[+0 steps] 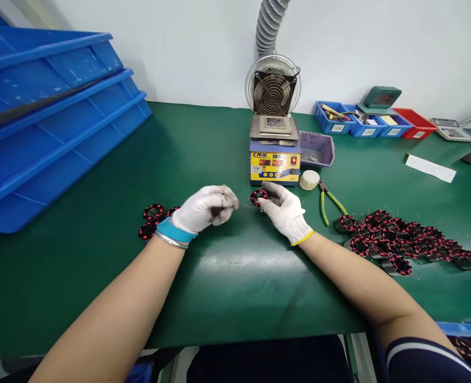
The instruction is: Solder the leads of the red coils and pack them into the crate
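Note:
My right hand (285, 211), in a white glove with a yellow-edged cuff, grips a motor stator (258, 197), a black ring with red marks around it. It is held just in front of the solder pot (275, 162). To its left, my gloved left hand (206, 206) has its fingers pinched together; whatever they hold, if anything, is too small to make out. A blue band and a silver bangle circle that wrist. Behind the left hand sit several more stators (153, 212), partly hidden by it.
Several stators (390, 234) stand in rows at right. Green-handled cutters (331, 202), a round white tin (309, 180) and a purple bin (317, 149) are beside the pot. Blue bins (335, 118), a red bin (414, 123) and a clock (382, 98) line the back. Stacked blue crates (59, 138) rise at left.

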A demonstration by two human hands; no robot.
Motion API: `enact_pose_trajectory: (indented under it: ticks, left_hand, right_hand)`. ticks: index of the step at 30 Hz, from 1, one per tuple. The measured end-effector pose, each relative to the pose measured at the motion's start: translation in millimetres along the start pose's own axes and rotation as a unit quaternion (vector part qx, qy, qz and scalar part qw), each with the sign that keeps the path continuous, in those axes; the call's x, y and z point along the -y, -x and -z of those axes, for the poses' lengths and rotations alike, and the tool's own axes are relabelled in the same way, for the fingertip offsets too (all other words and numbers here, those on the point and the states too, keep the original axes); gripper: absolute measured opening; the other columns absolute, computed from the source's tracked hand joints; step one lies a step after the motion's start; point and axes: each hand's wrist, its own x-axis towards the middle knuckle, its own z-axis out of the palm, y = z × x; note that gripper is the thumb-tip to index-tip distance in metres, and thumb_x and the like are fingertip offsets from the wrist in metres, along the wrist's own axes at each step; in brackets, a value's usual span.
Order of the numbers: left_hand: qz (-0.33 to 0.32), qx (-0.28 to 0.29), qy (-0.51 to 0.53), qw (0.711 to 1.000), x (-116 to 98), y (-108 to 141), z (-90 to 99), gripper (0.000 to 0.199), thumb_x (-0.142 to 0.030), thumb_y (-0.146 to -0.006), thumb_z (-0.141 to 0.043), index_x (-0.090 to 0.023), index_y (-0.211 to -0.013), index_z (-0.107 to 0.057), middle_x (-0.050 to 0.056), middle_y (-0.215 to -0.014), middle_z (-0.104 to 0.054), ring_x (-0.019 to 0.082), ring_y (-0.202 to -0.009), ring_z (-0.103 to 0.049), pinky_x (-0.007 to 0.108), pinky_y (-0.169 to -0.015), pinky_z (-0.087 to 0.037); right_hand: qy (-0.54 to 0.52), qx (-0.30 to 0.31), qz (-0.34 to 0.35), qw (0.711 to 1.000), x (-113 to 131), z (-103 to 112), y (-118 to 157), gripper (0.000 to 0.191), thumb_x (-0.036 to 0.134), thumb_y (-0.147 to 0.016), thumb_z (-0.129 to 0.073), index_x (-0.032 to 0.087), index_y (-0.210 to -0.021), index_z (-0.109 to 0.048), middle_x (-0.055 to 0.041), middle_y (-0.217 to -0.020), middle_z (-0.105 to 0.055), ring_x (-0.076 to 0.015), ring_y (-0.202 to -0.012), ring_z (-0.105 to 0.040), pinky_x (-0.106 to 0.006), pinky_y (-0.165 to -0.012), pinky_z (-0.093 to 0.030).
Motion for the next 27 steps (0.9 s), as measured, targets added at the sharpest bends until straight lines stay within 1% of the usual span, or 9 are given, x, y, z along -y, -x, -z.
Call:
enact_pose_trajectory:
  ticks: [2, 4, 8, 12, 16, 19, 22, 24, 27]
  left_hand:
    - [-0.044, -0.062, 0.024, 0.997, 1, -1, -0.6, 0.034, -0.050, -0.074, -0.056, -0.017, -0.070, -0.058, 0.003, -0.051, -0.053, 0.013, -0.038, -0.044, 0.025, -0.035, -0.030]
    - [-0.060, -0.098, -0.056, 0.992, 6, -2, -11.4, 0.045, -0.060, -0.079, -0.050, -0.016, -0.076, -0.058, 0.006, -0.061, -0.059, 0.015, -0.047, -0.052, 0.025, -0.040, -0.036]
    - [-0.062, -0.107, -0.184, 0.975, 15, -3, -37.4, 0.040, -0.055, -0.080, -0.056, -0.017, -0.068, -0.054, 0.001, -0.055, -0.054, 0.011, -0.047, -0.049, 0.022, -0.043, -0.039]
    - [-0.061, -0.119, -0.051, 0.990, 6, 3, -31.7, 0.027, -0.042, -0.076, -0.060, -0.019, -0.067, -0.049, -0.003, -0.050, -0.047, 0.009, -0.039, -0.039, 0.020, -0.036, -0.028]
    - [-0.101, -0.197, -0.026, 0.975, 2, 5, -21.8, 0.036, -0.053, -0.079, -0.054, -0.019, -0.069, -0.049, -0.001, -0.051, -0.047, 0.009, -0.038, -0.040, 0.021, -0.035, -0.027]
    - [-0.071, -0.124, -0.114, 0.983, 8, 3, -32.6, 0.045, -0.061, -0.077, -0.056, -0.017, -0.076, -0.056, 0.002, -0.058, -0.056, 0.010, -0.045, -0.048, 0.021, -0.040, -0.035]
    - [-0.049, -0.061, -0.149, 0.986, 12, 3, -47.3, 0.038, -0.053, -0.077, -0.061, -0.016, -0.072, -0.056, 0.000, -0.056, -0.056, 0.010, -0.046, -0.048, 0.021, -0.043, -0.039]
    - [-0.071, -0.098, -0.142, 0.982, 11, 5, -52.0, 0.030, -0.045, -0.077, -0.062, -0.016, -0.071, -0.057, 0.000, -0.056, -0.056, 0.010, -0.045, -0.049, 0.022, -0.044, -0.041]
    - [-0.160, -0.245, -0.084, 0.953, 8, 8, -50.9, 0.021, -0.037, -0.076, -0.059, -0.016, -0.079, -0.056, -0.001, -0.060, -0.059, 0.011, -0.048, -0.053, 0.022, -0.046, -0.043]
  right_hand:
    - [-0.018, -0.003, -0.007, 1.000, 2, -2, 1, 0.049, 0.028, -0.070, -0.067, 0.015, -0.117, -0.059, -0.0086, -0.114, -0.066, -0.0188, -0.086, -0.068, -0.031, -0.071, -0.060]
    - [-0.022, 0.002, -0.003, 1.000, 3, -2, 3, 0.049, 0.027, -0.070, -0.067, 0.015, -0.117, -0.059, -0.0090, -0.115, -0.066, -0.0191, -0.088, -0.068, -0.031, -0.073, -0.060]
    - [-0.009, 0.012, 0.004, 1.000, 4, -1, 2, 0.047, 0.027, -0.070, -0.068, 0.015, -0.115, -0.060, -0.0085, -0.114, -0.067, -0.0196, -0.095, -0.066, -0.031, -0.081, -0.059]
    - [-0.012, -0.011, -0.009, 1.000, 4, 1, -3, 0.047, 0.028, -0.070, -0.067, 0.016, -0.115, -0.060, -0.0069, -0.111, -0.068, -0.0193, -0.090, -0.067, -0.032, -0.078, -0.059]
    - [-0.039, -0.027, -0.012, 0.999, 4, 2, -6, 0.049, 0.030, -0.070, -0.066, 0.015, -0.116, -0.058, -0.0087, -0.114, -0.066, -0.0208, -0.093, -0.067, -0.033, -0.077, -0.059]
    - [-0.039, -0.026, -0.001, 0.999, 4, 2, -4, 0.050, 0.033, -0.070, -0.067, 0.015, -0.117, -0.058, -0.0093, -0.116, -0.066, -0.0213, -0.097, -0.066, -0.034, -0.082, -0.058]
    - [-0.022, -0.017, 0.007, 1.000, 4, 0, -1, 0.048, 0.034, -0.071, -0.068, 0.016, -0.115, -0.059, -0.0080, -0.116, -0.066, -0.0208, -0.101, -0.065, -0.034, -0.090, -0.055]
    - [-0.024, -0.016, 0.008, 1.000, 3, -1, -1, 0.049, 0.034, -0.071, -0.069, 0.016, -0.115, -0.059, -0.0085, -0.115, -0.066, -0.0213, -0.099, -0.066, -0.035, -0.089, -0.056]
    - [-0.040, -0.025, 0.002, 0.999, 3, -1, -2, 0.052, 0.034, -0.071, -0.068, 0.014, -0.118, -0.058, -0.0103, -0.114, -0.065, -0.0224, -0.094, -0.067, -0.037, -0.083, -0.058]
